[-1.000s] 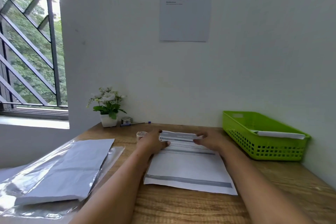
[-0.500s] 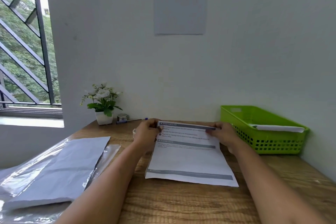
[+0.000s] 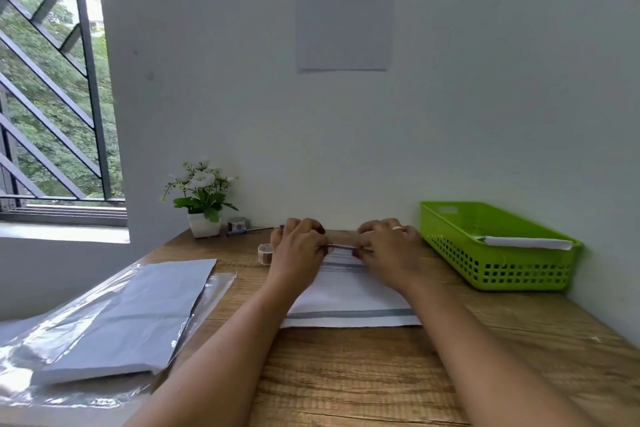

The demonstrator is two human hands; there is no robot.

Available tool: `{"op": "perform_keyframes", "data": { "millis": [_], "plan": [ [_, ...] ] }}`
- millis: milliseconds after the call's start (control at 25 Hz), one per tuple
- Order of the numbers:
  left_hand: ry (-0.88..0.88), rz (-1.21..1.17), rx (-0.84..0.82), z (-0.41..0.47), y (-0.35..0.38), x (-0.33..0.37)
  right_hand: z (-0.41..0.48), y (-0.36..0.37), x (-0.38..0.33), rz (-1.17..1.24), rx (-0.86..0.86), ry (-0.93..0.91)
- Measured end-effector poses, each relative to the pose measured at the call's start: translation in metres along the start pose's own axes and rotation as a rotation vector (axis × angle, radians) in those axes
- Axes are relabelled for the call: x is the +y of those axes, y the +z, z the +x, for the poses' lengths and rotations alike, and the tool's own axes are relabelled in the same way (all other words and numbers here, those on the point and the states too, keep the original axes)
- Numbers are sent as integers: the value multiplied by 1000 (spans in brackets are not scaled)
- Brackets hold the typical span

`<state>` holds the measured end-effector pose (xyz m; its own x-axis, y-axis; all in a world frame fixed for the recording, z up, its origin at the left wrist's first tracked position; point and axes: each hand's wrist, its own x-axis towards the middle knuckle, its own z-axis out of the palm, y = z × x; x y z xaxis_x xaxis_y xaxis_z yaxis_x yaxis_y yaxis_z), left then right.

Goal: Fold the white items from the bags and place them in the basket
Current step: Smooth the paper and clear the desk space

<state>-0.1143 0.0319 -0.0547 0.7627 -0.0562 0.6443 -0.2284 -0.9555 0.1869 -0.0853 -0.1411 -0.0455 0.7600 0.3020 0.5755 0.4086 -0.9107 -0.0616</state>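
A white printed sheet with grey bands (image 3: 346,298) lies on the wooden desk (image 3: 346,374) in front of me. My left hand (image 3: 298,250) and my right hand (image 3: 388,250) both pinch its far edge, which is lifted and bent toward me. The two hands sit close together near the sheet's middle. At the left lie clear plastic bags (image 3: 104,322) holding a stack of white sheets. A green basket (image 3: 498,270) stands at the right against the wall, with one folded white item (image 3: 526,242) inside.
A small white pot of flowers (image 3: 202,204), a tape roll (image 3: 266,253), a small round object (image 3: 237,224) and a pen (image 3: 254,229) sit near the back wall. A paper notice (image 3: 344,7) hangs on the wall. A barred window (image 3: 52,97) is at the left.
The sheet's far edge was raised with my hands wide apart; now my hands have come closer together and the edge is lower and bent over. The view has shifted slightly.
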Motion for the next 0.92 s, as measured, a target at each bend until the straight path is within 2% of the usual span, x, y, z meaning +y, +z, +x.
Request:
{"op": "perform_keyframes", "data": {
  "millis": [80, 200, 440, 560, 680, 760, 840, 920],
  "plan": [
    [59, 6, -12, 0, 1, 4, -2, 2, -12, -29, -3, -121],
    [90, -8, -61, 0, 3, -1, -2, 1, -7, -62, -11, -133],
    [60, -58, -112, 1, 5, -9, -2, -7, 43, -101, -74, 144],
    [34, -69, -115, 1, 7, -13, -7, -11, 61, -106, -133, 211],
    [-20, -103, -105, 2, 9, -16, -5, -14, 67, -20, -42, 233],
    [12, -87, -121, 2, 11, -13, 2, -14, 59, 85, 22, 185],
    [99, -70, -163, 3, 14, -6, 6, -8, 43, 202, -61, 106],
    [173, -87, -255, 1, 17, 3, 5, 0, 27, 207, -239, 45]
  ]
}}
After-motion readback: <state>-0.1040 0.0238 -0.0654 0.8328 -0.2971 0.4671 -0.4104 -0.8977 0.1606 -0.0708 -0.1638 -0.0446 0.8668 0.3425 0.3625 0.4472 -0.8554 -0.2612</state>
